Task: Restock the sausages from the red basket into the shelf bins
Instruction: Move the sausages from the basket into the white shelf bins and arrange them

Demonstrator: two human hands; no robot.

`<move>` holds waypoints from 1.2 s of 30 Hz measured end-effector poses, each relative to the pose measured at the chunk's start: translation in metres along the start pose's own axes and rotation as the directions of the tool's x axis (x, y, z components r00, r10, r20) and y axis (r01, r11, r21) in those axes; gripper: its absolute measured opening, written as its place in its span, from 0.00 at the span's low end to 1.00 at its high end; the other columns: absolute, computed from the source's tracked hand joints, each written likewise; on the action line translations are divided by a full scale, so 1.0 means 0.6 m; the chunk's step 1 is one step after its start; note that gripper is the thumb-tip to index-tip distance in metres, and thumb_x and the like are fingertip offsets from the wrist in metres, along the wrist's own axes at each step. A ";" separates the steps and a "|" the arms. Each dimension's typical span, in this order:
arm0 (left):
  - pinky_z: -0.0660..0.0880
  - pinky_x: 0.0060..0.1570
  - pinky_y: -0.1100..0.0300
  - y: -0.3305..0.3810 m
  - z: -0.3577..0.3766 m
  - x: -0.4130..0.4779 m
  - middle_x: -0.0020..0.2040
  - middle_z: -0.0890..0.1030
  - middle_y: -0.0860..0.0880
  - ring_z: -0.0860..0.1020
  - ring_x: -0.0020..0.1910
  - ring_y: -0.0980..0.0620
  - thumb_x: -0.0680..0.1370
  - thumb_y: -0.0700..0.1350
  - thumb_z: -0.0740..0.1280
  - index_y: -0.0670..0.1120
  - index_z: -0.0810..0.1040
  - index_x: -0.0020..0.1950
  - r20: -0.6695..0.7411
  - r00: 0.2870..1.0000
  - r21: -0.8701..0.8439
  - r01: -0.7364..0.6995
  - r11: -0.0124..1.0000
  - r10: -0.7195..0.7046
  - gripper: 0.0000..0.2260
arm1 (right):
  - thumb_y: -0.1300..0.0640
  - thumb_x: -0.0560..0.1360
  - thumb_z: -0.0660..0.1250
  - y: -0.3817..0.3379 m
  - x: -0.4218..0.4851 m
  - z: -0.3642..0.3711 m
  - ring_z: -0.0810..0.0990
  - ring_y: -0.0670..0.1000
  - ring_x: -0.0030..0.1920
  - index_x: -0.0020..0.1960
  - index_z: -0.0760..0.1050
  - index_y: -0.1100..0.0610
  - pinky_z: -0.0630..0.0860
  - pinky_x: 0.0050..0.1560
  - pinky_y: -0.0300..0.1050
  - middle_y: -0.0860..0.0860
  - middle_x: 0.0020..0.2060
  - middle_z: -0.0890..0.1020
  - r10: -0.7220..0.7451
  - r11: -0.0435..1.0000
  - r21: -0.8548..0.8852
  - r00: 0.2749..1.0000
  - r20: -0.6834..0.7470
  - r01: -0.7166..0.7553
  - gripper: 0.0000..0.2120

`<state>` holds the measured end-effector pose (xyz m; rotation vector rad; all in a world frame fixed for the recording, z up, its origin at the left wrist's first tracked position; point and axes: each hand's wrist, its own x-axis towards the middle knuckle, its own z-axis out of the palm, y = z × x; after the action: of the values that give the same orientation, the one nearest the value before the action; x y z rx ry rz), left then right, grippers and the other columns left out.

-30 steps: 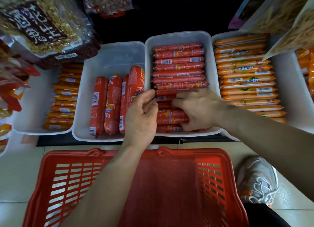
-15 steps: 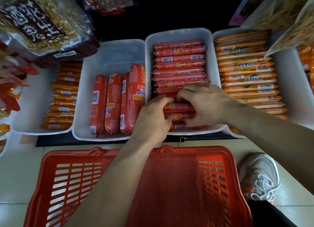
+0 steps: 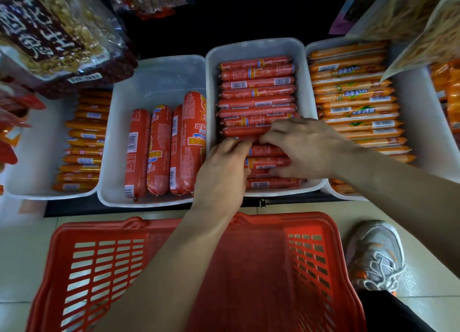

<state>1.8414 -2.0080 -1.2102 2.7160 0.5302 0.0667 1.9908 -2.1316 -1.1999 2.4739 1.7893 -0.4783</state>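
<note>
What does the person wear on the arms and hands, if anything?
Nothing that shows. The left hand and right hand are bare: no gloves, and no ring on the fingers in view. The left forearm and right forearm have no sleeve, watch or bracelet up to the picture's edge.

Low down runs the dark shelf ledge (image 3: 149,208), and four white bins sit side by side on it: the leftmost bin (image 3: 37,157), the second bin (image 3: 159,78), the third bin (image 3: 256,47) stacked with thin red sausages (image 3: 256,93), and the rightmost bin (image 3: 418,122). In front, on the pale tiled floor (image 3: 25,252), the red basket (image 3: 311,216) stands just beside the shelf. A grey sneaker (image 3: 375,254) is planted on the tiles at the basket's right.
</note>
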 end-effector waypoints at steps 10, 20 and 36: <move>0.61 0.75 0.57 0.009 0.018 0.059 0.75 0.68 0.48 0.65 0.74 0.50 0.78 0.42 0.68 0.47 0.66 0.77 -0.082 0.962 -0.343 0.219 0.913 -0.261 0.27 | 0.44 0.75 0.65 0.032 0.053 -0.016 0.79 0.58 0.57 0.71 0.62 0.54 0.76 0.54 0.52 0.55 0.61 0.77 0.044 0.993 -0.112 0.998 -0.039 -0.048 0.29; 0.67 0.71 0.46 0.005 0.034 0.134 0.73 0.70 0.47 0.70 0.71 0.46 0.77 0.51 0.66 0.47 0.60 0.77 0.102 0.867 -0.547 0.458 0.701 -0.487 0.31 | 0.35 0.78 0.53 0.088 0.127 -0.024 0.55 0.59 0.76 0.80 0.44 0.44 0.52 0.75 0.60 0.55 0.77 0.56 0.198 0.958 -0.178 0.969 -0.149 -0.224 0.36; 0.79 0.54 0.43 0.002 0.021 0.167 0.45 0.85 0.52 0.84 0.46 0.48 0.67 0.51 0.67 0.55 0.79 0.57 0.123 0.822 -0.807 0.409 0.426 -0.556 0.19 | 0.36 0.80 0.40 0.093 0.114 -0.009 0.42 0.55 0.80 0.79 0.35 0.43 0.40 0.77 0.62 0.53 0.81 0.44 0.323 0.933 -0.121 0.936 -0.138 -0.339 0.31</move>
<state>1.9365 -1.9762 -1.2239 1.5644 1.0250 0.3035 2.0634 -2.0859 -1.2217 2.6705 1.3372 -0.1788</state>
